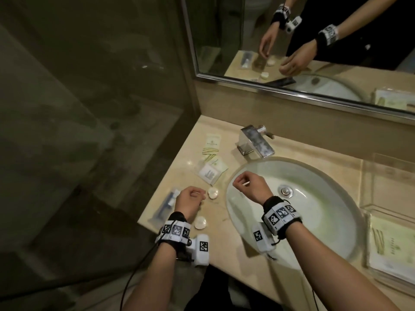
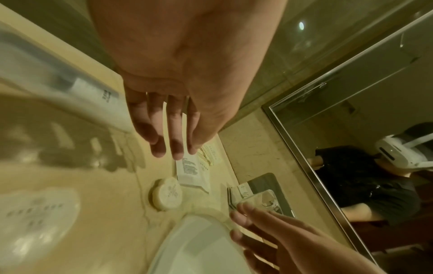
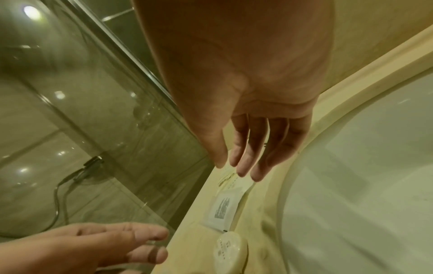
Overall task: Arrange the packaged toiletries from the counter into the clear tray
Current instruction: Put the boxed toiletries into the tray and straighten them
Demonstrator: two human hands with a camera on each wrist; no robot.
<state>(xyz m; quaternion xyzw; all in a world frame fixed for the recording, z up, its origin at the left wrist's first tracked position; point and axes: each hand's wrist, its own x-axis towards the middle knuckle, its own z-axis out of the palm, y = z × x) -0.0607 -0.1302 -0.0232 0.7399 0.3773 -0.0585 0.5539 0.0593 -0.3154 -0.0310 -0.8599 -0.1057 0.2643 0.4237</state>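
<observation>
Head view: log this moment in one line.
left hand open, above counter | right hand open, empty | packets loose | clear tray right of sink

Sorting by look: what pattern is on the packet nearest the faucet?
Green and yellow stripes on the cream packet, clearest in the head view.

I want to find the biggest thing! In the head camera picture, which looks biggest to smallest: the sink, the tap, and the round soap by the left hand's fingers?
1. sink
2. tap
3. round soap

The tap sits farther from the camera, but the gaps are wide enough to rank.
</observation>
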